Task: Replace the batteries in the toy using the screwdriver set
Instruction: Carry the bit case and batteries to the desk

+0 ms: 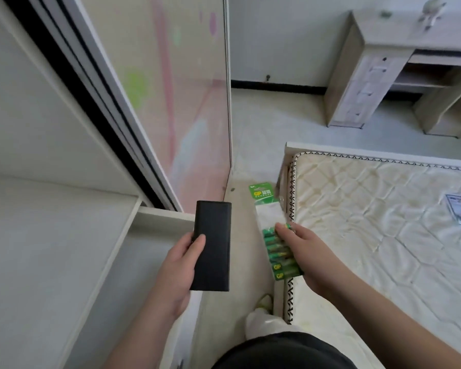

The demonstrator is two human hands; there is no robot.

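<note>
My left hand (175, 267) grips a flat black rectangular case (213, 245), thumb on its front face, holding it upright over the gap between wardrobe and bed. My right hand (308, 255) holds a long blister pack of green batteries (273, 235) with a green and white card top. Several batteries fill the lower part of the pack; the upper part looks empty. My fingers curl over the pack's right edge. No toy is in view.
An open wardrobe with white shelves (51, 235) and a sliding door (171, 102) stands at left. A bare quilted mattress (383, 222) lies at right. A wooden desk (383, 75) stands at the far wall. My legs and a foot (264, 315) stand on the narrow floor strip.
</note>
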